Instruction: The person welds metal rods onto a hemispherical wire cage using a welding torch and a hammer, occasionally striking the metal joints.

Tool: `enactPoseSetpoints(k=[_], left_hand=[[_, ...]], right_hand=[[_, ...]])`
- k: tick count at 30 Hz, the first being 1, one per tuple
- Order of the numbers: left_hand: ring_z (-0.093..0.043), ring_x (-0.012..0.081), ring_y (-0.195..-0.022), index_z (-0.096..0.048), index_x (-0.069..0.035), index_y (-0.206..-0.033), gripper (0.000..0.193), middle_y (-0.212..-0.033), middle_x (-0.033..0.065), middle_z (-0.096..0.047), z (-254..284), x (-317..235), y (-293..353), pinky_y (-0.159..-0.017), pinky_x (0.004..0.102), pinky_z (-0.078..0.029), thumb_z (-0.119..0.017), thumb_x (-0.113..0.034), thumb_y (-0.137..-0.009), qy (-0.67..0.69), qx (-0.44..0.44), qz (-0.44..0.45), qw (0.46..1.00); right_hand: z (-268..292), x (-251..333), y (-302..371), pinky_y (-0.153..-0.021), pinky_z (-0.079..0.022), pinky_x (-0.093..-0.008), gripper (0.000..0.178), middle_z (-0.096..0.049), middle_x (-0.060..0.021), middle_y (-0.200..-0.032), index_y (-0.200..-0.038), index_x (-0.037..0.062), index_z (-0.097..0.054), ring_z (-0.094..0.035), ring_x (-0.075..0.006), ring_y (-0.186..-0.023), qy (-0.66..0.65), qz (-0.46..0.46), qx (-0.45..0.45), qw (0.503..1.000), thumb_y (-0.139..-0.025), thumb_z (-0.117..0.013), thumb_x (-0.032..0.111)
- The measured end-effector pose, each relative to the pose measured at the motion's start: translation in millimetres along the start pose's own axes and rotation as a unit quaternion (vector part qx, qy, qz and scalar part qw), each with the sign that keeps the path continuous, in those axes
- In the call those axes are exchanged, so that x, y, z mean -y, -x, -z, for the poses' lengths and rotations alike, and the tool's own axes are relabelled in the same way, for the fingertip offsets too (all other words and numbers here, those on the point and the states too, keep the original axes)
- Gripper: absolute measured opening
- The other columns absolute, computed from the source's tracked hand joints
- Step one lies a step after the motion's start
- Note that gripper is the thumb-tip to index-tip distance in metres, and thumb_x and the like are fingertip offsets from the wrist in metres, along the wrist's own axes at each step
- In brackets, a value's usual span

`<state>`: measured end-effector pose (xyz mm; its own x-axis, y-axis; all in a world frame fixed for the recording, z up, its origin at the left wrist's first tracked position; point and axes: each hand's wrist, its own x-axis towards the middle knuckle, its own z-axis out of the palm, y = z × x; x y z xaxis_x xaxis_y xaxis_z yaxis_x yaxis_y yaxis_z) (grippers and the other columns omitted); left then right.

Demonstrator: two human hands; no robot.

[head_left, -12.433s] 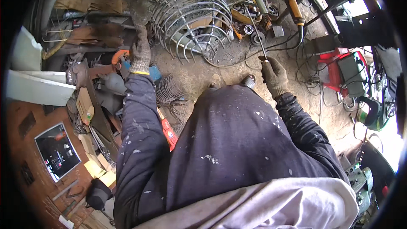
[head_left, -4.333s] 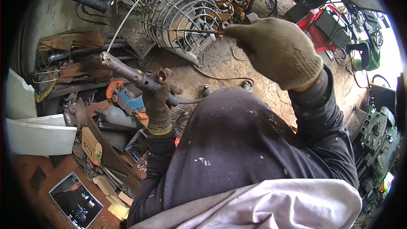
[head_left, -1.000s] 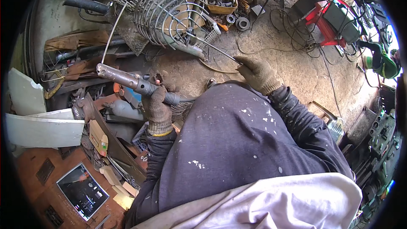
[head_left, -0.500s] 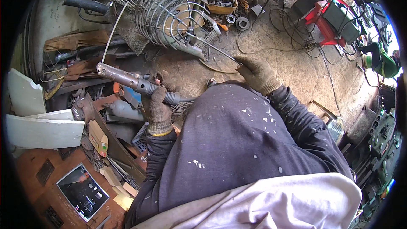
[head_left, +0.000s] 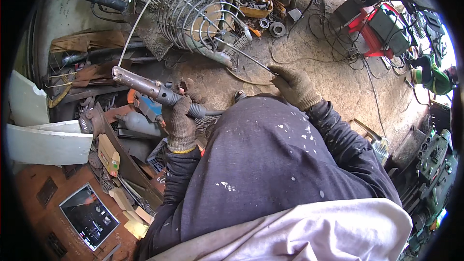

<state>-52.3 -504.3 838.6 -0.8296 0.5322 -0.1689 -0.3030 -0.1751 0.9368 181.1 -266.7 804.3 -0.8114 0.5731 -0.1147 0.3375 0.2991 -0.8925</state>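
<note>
My left hand [head_left: 180, 125], in a knitted work glove, is wrapped round the ribbed grip of a worn welding electrode holder [head_left: 140, 84]. From the holder's tip a thin pale electrode [head_left: 134, 31] runs up toward the left side of a round wire cage [head_left: 203, 17]. My gloved right hand [head_left: 295, 86] is closed on the near end of a thin metal rod [head_left: 250, 58], whose far end reaches the cage's near side. Whether rod and cage are joined I cannot tell. A cable leaves the holder and disappears under my dark shirt.
Rings and small metal parts fill an orange tray [head_left: 256, 10] behind the cage. A red stool [head_left: 372, 29] with a dark box stands right among tangled cables. Scrap, boards [head_left: 50, 145] and a grey bottle-shaped object [head_left: 140, 123] crowd the left. Machinery [head_left: 432, 159] lines the right edge.
The view has shifted slightly, moving the cage a little to the right in the picture. Both hands keep their grips, with nothing let go.
</note>
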Motion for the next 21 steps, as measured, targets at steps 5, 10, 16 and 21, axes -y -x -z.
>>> enactPoseSetpoints(k=[5,10,16,21], left_hand=[[-0.069,0.0252,-0.085,-0.06,-0.004,-0.115,0.036,-0.123,0.0189,-0.065,13,9,-4,-0.078,0.0474,-0.062,-0.07,-0.005,-0.081,0.002,-0.02,0.004,1.0],[-0.069,0.0253,-0.085,-0.059,-0.005,-0.112,0.033,-0.122,0.0186,-0.065,7,9,-3,-0.076,0.0485,-0.062,-0.071,-0.006,-0.081,0.03,-0.005,0.002,1.0],[-0.068,0.0243,-0.083,-0.06,-0.005,-0.111,0.032,-0.123,0.0201,-0.065,-3,4,-1,-0.074,0.0479,-0.062,-0.072,-0.006,-0.081,0.034,-0.025,0.014,0.999],[-0.069,0.025,-0.088,-0.06,-0.006,-0.111,0.033,-0.122,0.0203,-0.065,-3,1,-3,-0.077,0.0481,-0.062,-0.072,-0.005,-0.08,0.047,0.001,0.016,0.999]], right_hand=[[0,1,0,-0.08,-0.056,-0.0367,0.034,-0.072,-0.0182,-0.102,-0.125,0.0086,-0.067,-0.072,-0.0305,-0.091,-0.003,-0.02,0.006,1.0,-0.093,-0.063,0.02],[-3,-4,-2,-0.072,-0.056,-0.0313,0.037,-0.073,-0.0126,-0.09,-0.131,0.0031,-0.062,-0.072,-0.0168,-0.078,-0.009,0.008,0.007,1.0,-0.095,-0.061,0.012],[-3,-2,-4,-0.074,-0.056,-0.0332,0.035,-0.073,-0.0159,-0.093,-0.127,0.0043,-0.065,-0.072,-0.0229,-0.079,-0.022,-0.022,0.015,0.999,-0.094,-0.063,0.014],[-4,0,-2,-0.077,-0.056,-0.0356,0.034,-0.073,-0.0186,-0.096,-0.124,0.0052,-0.067,-0.073,-0.0267,-0.087,0.006,-0.027,-0.008,1.0,-0.092,-0.066,0.016]])
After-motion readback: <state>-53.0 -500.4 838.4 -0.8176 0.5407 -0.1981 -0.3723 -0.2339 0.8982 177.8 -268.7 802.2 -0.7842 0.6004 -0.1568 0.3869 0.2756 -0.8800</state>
